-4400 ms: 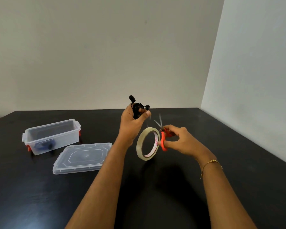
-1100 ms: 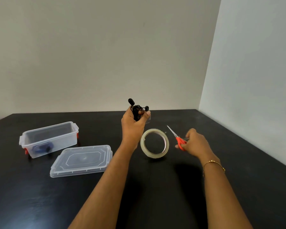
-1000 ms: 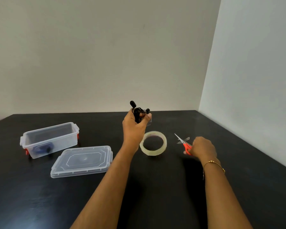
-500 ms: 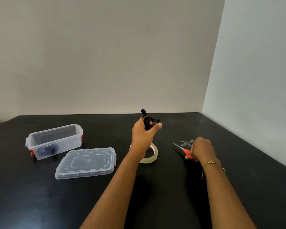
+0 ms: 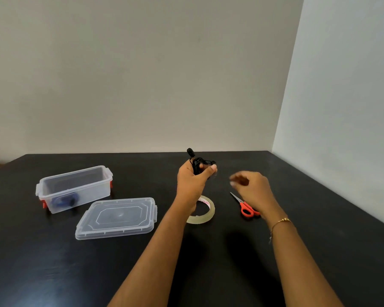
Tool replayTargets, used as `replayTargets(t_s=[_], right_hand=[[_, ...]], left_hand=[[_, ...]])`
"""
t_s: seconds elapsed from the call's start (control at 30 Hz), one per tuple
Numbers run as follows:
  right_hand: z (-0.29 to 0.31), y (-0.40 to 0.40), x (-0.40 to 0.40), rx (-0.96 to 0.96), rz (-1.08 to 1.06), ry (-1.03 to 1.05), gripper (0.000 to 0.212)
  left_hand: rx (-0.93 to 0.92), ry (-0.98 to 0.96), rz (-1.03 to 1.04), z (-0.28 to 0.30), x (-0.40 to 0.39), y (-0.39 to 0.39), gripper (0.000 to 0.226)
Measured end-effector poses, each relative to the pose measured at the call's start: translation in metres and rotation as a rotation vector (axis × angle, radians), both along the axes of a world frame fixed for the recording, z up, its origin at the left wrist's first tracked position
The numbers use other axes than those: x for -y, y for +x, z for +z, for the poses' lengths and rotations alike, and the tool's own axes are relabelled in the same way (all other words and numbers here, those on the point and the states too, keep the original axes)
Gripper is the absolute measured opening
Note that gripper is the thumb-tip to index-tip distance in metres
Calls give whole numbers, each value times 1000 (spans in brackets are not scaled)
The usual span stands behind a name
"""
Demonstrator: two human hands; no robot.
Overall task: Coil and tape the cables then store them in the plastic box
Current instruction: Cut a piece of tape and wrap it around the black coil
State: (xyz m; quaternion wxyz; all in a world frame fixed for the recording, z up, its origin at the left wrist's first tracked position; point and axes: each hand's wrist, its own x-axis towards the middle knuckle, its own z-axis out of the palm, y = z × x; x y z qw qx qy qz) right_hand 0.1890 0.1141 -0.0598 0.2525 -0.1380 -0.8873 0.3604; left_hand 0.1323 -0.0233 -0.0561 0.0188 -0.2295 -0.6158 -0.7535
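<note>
- Black cable (image 5: 199, 163), coiled, is gripped in the left hand (image 5: 192, 181), raised above the table (image 5: 53, 262).
- Right hand (image 5: 253, 187) hovers beside it — fingers blurred, loosely curled, holding nothing.
- Tape (image 5: 205, 210) and scissors (image 5: 245, 207) lie below the hands.
- Box (image 5: 74, 189) stands open at left — lid (image 5: 116, 218) beside it.

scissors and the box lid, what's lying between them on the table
In the head view, the tape roll lies flat between the scissors and the lid, partly hidden by the left forearm.
</note>
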Motion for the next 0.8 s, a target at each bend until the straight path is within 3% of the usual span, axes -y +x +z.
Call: replayTargets(t_s=[0.1, 0.2, 0.43, 0.63, 0.8], right_hand=[[10, 6, 34, -150, 186, -491, 20], [9, 2, 49, -174, 239, -726, 21], [5, -1, 47, -196, 183, -876, 19], [9, 1, 47, -137, 256, -1188, 27], [5, -1, 44, -156, 241, -1147, 11]], left_hand=[[-92, -81, 141, -4, -1, -1, 14], [-135, -97, 177, -5, 0, 1, 18], [-95, -101, 118, -6, 0, -1, 12], [-212, -203, 146, -10, 0, -3, 17], [-295, -252, 200, -11, -2, -3, 11]])
